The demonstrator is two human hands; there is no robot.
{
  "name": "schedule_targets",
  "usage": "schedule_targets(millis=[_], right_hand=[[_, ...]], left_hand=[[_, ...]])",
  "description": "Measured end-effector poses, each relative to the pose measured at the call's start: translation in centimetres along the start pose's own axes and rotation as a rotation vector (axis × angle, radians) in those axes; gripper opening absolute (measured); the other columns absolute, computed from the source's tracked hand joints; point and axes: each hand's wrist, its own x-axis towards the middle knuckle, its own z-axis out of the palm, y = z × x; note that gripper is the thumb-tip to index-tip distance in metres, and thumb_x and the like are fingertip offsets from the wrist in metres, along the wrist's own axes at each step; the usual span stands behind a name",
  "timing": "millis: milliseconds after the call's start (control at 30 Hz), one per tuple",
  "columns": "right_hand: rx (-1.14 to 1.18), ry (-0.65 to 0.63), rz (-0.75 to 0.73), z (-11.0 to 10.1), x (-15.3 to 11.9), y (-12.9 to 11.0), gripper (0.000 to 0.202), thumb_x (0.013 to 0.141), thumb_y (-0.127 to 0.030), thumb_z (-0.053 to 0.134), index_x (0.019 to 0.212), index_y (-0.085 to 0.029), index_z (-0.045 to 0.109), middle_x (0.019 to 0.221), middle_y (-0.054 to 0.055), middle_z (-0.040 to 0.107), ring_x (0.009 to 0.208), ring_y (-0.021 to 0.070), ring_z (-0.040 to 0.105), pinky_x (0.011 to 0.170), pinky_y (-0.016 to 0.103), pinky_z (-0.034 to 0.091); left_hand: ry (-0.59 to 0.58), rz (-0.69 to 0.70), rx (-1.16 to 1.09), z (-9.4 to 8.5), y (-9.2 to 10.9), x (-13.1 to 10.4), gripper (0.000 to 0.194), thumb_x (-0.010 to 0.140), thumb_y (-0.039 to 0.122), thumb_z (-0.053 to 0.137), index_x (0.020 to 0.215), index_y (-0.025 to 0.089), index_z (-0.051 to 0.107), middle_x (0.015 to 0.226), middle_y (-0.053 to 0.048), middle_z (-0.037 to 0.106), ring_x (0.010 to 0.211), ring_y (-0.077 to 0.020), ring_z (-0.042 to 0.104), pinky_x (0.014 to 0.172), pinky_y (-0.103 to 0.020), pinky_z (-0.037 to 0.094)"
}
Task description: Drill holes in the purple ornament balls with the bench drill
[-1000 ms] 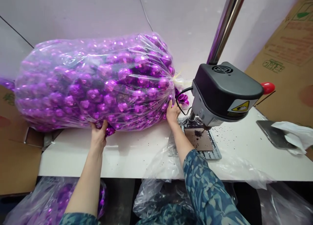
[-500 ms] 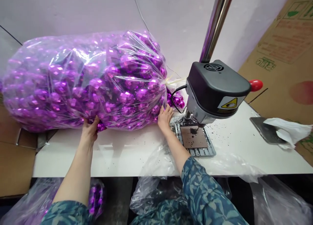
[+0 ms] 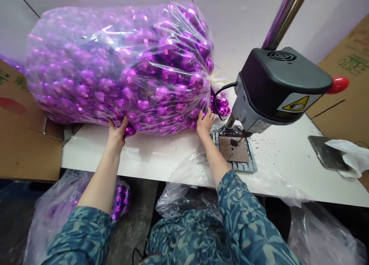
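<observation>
A large clear plastic bag (image 3: pixel 115 72) full of shiny purple faceted balls lies on its side along the back of the white table. Its gathered neck, tied with a pale yellow tie (image 3: pixel 215 78), points right. Purple balls (image 3: pixel 221 103) show beyond the tie. My left hand (image 3: pixel 117 133) is closed on the bag's lower front edge, with a purple bulge between thumb and fingers. Near the neck, my right hand (image 3: pixel 205 122) lies against the bag with its fingers apart. Both hands' fingertips are partly hidden by the bag.
Just right of my right hand stands a small bench drill (image 3: pixel 282 84) with a red-knobbed handle; dark shavings litter its base plate (image 3: pixel 252 163). A phone (image 3: pixel 327 153) and crumpled tissue (image 3: pixel 353 153) lie farther right. Cardboard boxes (image 3: pixel 29 142) flank the table (image 3: pixel 161 157). Loose plastic hangs over its front edge.
The whole view has shifted and tilted, so the table scene sits differently in frame. Both hands remain at the same places on the bag, which shows no clear movement on the table.
</observation>
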Motion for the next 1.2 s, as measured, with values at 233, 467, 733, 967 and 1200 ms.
schedule_targets(millis=[233,467,733,967,1200], right_hand=[[0.073,0.003,0.133,-0.6,-3.0,-1.7,0.053,0.096,-0.049,0.054,0.137,-0.016,0.052,0.135,0.012,0.057,0.127,0.0203,0.056,0.112,0.047,0.051],[0.146,-0.076,0.098,-1.6,-6.5,-2.1,0.057,0.096,-0.049,0.053,0.143,-0.017,0.049,0.144,0.013,0.052,0.134,0.0224,0.052,0.117,0.050,0.047],[0.182,-0.106,0.148,-2.3,-6.3,-2.9,0.057,0.096,-0.047,0.054,0.144,-0.017,0.047,0.145,0.013,0.051,0.136,0.0230,0.051,0.118,0.051,0.047],[0.169,-0.156,0.151,-2.3,-7.9,-4.6,0.055,0.096,-0.047,0.055,0.142,-0.017,0.048,0.141,0.012,0.052,0.133,0.0228,0.051,0.117,0.051,0.046],[0.192,-0.204,0.139,-2.5,-9.5,-4.9,0.060,0.096,-0.045,0.054,0.148,-0.018,0.043,0.146,0.013,0.049,0.138,0.0246,0.049,0.120,0.054,0.043]], left_hand=[[-0.002,0.008,0.005,-1.0,-0.4,0.0,0.070,0.096,0.010,0.068,0.155,0.023,0.034,0.095,0.005,0.067,0.062,-0.0025,0.065,0.063,-0.024,0.064],[0.040,0.024,-0.026,-2.2,-0.9,0.0,0.048,0.090,0.015,0.076,0.133,0.018,0.054,0.084,0.005,0.067,0.063,-0.0058,0.063,0.059,-0.020,0.060],[0.418,0.155,0.056,-2.4,-1.8,-3.1,0.050,0.090,0.010,0.071,0.135,0.012,0.051,0.088,0.005,0.053,0.078,-0.0067,0.059,0.080,-0.022,0.056],[0.269,0.289,0.076,-2.0,-1.7,-4.0,0.048,0.084,0.024,0.079,0.125,0.013,0.056,0.085,0.005,0.054,0.085,-0.0099,0.060,0.084,-0.023,0.053],[0.311,0.277,0.028,-1.8,-1.1,-5.1,0.047,0.083,0.014,0.078,0.125,0.012,0.058,0.086,0.005,0.055,0.083,-0.0080,0.058,0.072,-0.017,0.049]])
